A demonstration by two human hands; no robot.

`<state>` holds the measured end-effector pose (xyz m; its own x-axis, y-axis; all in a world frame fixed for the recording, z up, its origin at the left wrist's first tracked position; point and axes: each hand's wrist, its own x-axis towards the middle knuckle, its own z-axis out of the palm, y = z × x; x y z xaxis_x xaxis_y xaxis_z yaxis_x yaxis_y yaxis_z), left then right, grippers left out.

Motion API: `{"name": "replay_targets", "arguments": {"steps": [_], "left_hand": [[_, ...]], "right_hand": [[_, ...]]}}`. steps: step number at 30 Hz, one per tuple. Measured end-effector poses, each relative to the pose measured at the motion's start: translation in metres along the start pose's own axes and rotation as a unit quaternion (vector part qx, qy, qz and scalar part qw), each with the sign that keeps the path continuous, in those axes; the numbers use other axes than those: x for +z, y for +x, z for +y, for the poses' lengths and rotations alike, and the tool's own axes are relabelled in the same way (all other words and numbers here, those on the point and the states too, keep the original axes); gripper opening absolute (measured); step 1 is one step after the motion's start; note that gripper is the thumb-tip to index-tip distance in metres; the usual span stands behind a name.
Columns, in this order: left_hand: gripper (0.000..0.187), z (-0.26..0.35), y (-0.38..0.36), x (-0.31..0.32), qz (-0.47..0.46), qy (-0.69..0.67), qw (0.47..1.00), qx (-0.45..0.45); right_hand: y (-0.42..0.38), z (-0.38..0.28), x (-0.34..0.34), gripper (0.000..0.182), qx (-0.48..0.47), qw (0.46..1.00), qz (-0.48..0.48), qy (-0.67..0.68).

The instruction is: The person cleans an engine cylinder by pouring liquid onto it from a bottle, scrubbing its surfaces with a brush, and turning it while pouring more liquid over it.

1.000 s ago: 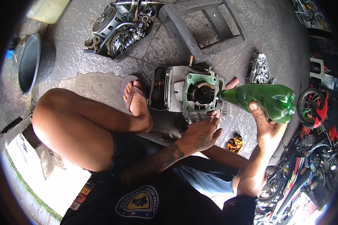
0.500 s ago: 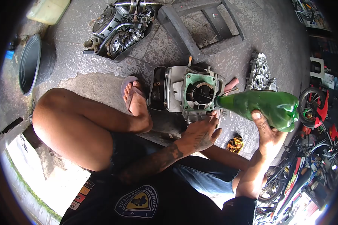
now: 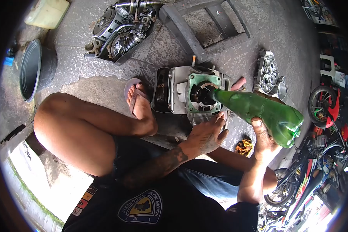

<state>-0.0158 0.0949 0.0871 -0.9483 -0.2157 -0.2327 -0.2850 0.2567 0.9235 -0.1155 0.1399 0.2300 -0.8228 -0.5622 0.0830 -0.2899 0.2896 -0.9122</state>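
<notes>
A metal engine cylinder (image 3: pixel 180 89) lies on the floor, its round bore facing up inside a green-coated rim. My left hand (image 3: pixel 207 135) rests against its near edge, fingers curled round the lower side; the fingertips are partly hidden. In my right hand (image 3: pixel 265 139) is a green plastic bottle (image 3: pixel 255 110), gripped near its base and tilted with the neck toward the cylinder. The bottle's mouth sits over the right side of the bore.
Beyond the cylinder stand a grey metal frame (image 3: pixel 202 50) and a tray of engine parts (image 3: pixel 121 31). A metal engine casing (image 3: pixel 267 73) lies to the right, a crumpled yellow-black wrapper (image 3: pixel 243 147) nearer. A dark bucket (image 3: pixel 36 69) is at left; motorcycles (image 3: pixel 311 170) stand right.
My right hand has brought the bottle leftward, so its mouth is now over the bore, and its base has dropped lower in view. My left hand stays at the cylinder's edge.
</notes>
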Motion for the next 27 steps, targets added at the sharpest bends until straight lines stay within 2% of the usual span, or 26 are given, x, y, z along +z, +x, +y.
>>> {"name": "replay_targets", "arguments": {"steps": [2,5,9,11,12,14,15,16,17,18,19,20,22,23,25,27], "left_hand": [[0.051,0.0,-0.001,0.0,0.02,-0.009,1.0,0.01],[0.049,0.005,-0.002,-0.006,0.007,-0.003,1.0,-0.009],[0.045,0.005,-0.002,-0.006,0.027,-0.037,0.999,0.001],[0.015,0.014,-0.005,-0.018,0.089,-0.049,0.994,0.026],[0.015,0.018,-0.006,-0.027,0.082,-0.039,0.995,0.031],[0.013,0.019,-0.008,-0.046,0.099,-0.09,0.99,-0.042],[0.015,0.014,-0.012,-0.053,0.138,-0.134,0.979,-0.062],[0.017,-0.003,-0.01,-0.05,0.239,-0.202,0.949,-0.034],[0.018,0.003,-0.013,-0.068,0.252,-0.216,0.939,-0.094],[0.016,-0.009,-0.009,-0.071,0.308,-0.261,0.915,-0.026],[0.014,-0.022,-0.009,-0.08,0.315,-0.263,0.911,-0.039],[0.014,-0.034,-0.009,-0.085,0.31,-0.322,0.893,-0.048],[0.016,-0.038,0.0,-0.085,0.361,-0.222,0.905,-0.035],[0.016,-0.036,0.004,-0.084,0.351,-0.216,0.911,-0.029],[0.02,-0.034,0.009,-0.082,0.393,-0.085,0.915,-0.021],[0.023,-0.051,0.011,-0.082,0.399,-0.058,0.915,-0.02]], "right_hand": [[0.001,0.001,0.0,0.056,-0.001,0.999,-0.019,0.051],[0.0,0.007,-0.012,0.054,-0.006,0.999,-0.033,-0.017],[0.013,-0.003,-0.021,0.053,0.034,0.999,-0.013,0.036],[0.008,-0.003,-0.023,0.054,0.025,0.998,0.007,0.055],[0.005,-0.002,-0.026,0.054,0.017,0.997,0.019,0.069],[-0.005,0.004,-0.034,0.055,0.018,0.995,0.052,0.085],[-0.008,0.006,-0.037,0.055,0.033,0.992,0.079,0.096],[-0.012,0.009,-0.041,0.055,0.05,0.987,0.108,0.107],[-0.013,0.011,-0.046,0.053,0.061,0.984,0.124,0.11],[-0.014,0.016,-0.053,0.053,0.062,0.982,0.138,0.115],[-0.014,0.022,-0.06,0.051,0.097,0.98,0.146,0.089],[-0.012,0.026,-0.062,0.043,0.088,0.98,0.154,0.09],[-0.008,0.034,-0.064,0.025,0.068,0.979,0.168,0.093],[-0.005,0.038,-0.065,0.025,0.064,0.983,0.154,0.083],[-0.002,0.046,-0.067,0.028,0.066,0.989,0.125,0.051],[-0.001,0.051,-0.063,0.031,0.077,0.985,0.133,0.077]]}}
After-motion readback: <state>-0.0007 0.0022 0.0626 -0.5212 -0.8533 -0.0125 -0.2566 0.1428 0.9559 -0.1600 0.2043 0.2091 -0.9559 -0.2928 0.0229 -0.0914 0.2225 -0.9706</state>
